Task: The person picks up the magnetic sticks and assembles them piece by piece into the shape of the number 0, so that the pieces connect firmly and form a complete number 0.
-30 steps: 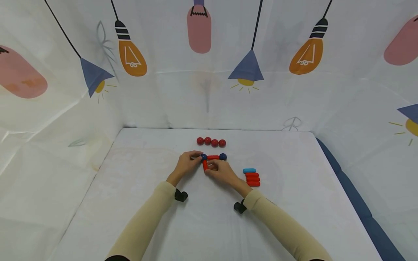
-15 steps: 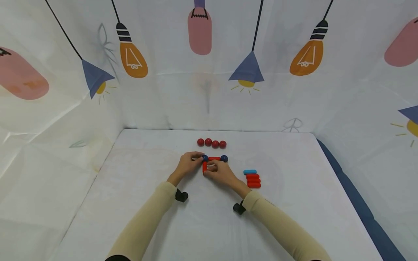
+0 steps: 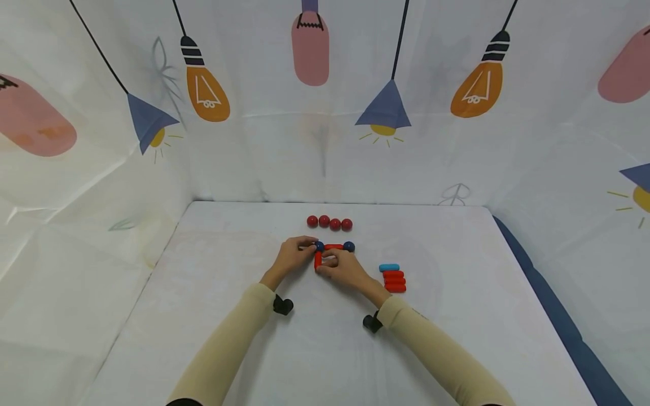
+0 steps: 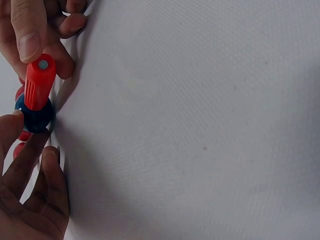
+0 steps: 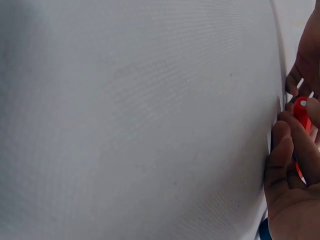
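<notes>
On the white cloth-like bench (image 3: 304,349), the left hand (image 3: 292,255) pinches a glossy dark-blue ball (image 3: 319,246); the right hand (image 3: 346,268) grips a slim red rod (image 3: 318,261) — one end against that ball. A second red rod (image 3: 333,246) links it to another dark-blue ball (image 3: 348,246). Four red balls (image 3: 324,221) lie beyond; one light-blue rod (image 3: 389,267) and three red rods (image 3: 395,281) lie rightward.

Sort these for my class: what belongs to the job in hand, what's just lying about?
Job in hand:
blue ball pinched by the left hand
red rod pinched by the right hand
second blue ball
second red rod, between the blue balls

Lying about, perhaps spares:
row of four red balls
light blue rod
three red rods
</notes>
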Available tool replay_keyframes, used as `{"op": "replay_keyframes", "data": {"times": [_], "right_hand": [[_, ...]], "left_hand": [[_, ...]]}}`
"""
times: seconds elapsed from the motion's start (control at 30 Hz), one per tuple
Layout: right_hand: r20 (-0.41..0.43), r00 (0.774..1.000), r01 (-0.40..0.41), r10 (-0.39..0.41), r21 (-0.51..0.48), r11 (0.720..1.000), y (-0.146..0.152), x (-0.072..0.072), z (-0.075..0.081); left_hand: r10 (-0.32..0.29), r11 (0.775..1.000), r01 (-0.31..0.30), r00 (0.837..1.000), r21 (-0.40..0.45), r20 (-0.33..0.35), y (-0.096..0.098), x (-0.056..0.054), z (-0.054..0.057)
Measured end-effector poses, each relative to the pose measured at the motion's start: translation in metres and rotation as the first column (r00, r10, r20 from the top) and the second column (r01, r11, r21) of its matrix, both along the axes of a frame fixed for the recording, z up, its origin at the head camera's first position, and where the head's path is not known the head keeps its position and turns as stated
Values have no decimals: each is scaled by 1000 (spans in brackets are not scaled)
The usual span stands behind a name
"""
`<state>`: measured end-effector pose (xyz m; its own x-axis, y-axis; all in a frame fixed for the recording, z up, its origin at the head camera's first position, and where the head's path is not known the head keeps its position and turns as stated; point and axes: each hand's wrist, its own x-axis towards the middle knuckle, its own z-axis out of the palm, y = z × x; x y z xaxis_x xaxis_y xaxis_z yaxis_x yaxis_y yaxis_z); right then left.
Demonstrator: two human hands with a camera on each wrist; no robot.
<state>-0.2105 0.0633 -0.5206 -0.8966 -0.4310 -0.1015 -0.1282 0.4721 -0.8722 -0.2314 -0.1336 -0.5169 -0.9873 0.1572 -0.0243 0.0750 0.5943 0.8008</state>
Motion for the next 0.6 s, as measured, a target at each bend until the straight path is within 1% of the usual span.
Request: {"op": "replay_keyframes", "data": {"times": [0.13,0.3,0.6], "right_hand": [[-21,1000,-6,6,10,1000,-1,-1,1],[-62,998,0,2,28,1000,-3,-1,2],[-75,997,-4,6,17,1000,0,-2,-2]], "left_hand": [[-1,1000,1,1000,7,-1,-1,1,1],[-14,1000,14,1000,23,-6,-2,0,-2],[-22,1000,23,1000,16,-19,-2,0,-3]]}}
